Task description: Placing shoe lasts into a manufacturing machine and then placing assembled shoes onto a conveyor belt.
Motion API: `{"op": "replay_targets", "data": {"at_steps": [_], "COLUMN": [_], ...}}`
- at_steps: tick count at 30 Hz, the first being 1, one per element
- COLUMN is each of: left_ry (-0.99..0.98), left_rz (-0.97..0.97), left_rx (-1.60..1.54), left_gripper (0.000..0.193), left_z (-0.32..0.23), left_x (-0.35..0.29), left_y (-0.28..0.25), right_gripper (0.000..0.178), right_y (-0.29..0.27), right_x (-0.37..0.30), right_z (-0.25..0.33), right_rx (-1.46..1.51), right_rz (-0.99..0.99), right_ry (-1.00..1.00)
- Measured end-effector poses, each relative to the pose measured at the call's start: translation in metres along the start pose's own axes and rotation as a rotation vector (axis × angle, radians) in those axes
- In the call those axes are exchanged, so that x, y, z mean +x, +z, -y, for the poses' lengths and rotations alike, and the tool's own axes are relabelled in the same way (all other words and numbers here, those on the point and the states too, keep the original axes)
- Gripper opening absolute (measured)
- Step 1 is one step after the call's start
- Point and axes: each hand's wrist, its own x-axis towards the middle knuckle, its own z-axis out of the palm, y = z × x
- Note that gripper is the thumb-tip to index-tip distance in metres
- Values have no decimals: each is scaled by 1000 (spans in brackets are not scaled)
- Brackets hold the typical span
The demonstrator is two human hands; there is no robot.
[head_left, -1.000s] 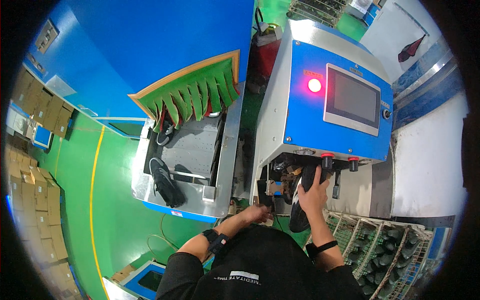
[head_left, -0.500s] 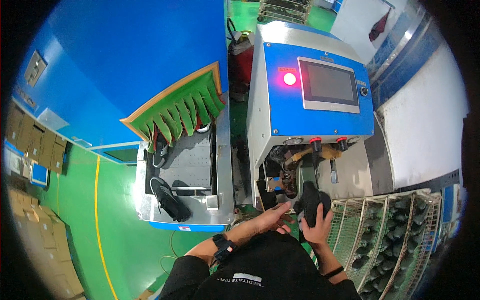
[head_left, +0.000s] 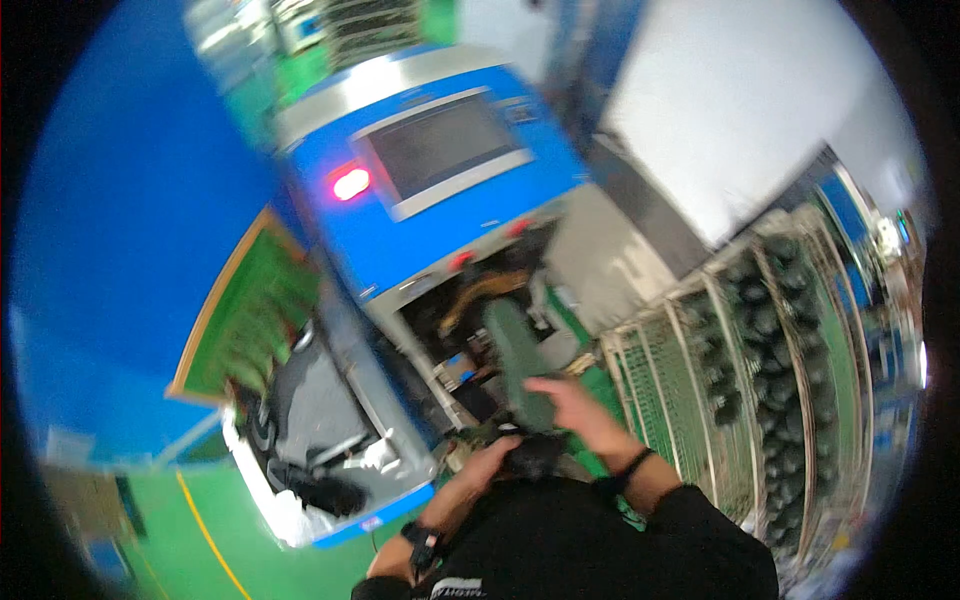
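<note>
In the head view, motion blurs both hands. My right hand (head_left: 585, 415) is closed at the near end of a long green piece shaped like a shoe last (head_left: 515, 345), a finger or thumb laid across it. The piece points away from me, toward the opening beneath the machine's blue panel. My left hand (head_left: 483, 468) curls against a dark shoe (head_left: 535, 455) close to my body. Its fingertips are partly hidden there, and where the shoe meets the green piece is too blurred to make out.
The machine (head_left: 440, 165) has a dark screen and a lit red lamp (head_left: 351, 184). At left, a conveyor (head_left: 310, 400) with a green strip curtain (head_left: 255, 310) carries dark shoes (head_left: 320, 490). On the right, a wire rack (head_left: 640, 390) holds many dark shoe-shaped pieces (head_left: 770, 370).
The view has swung to the right, shifting the machine leftward and tilting it. The dark shoe and both hands are nearer my body, and more of the green piece shows.
</note>
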Motion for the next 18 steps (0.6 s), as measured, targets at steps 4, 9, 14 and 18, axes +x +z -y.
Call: {"op": "replay_targets", "data": {"at_steps": [4,9,14,18], "left_ry": [150,190,246,295], "left_rz": [-227,-225,-213,-118], "left_rx": [7,65,64,241], "left_gripper": [37,39,39,33], "left_z": [3,4,-15,-17], "left_x": [-17,-21,7,28], "left_y": [-33,-52,54,125], "right_gripper": [62,76,69,72], "right_y": [50,-58,-88,-99], "right_x": [17,-77,-242,-330], "right_z": [15,0,-75,-75], "right_rx": [889,77,-341,-324], "right_rz": [-345,-164,-602,-1192], "right_ry": [418,163,468,1039]}}
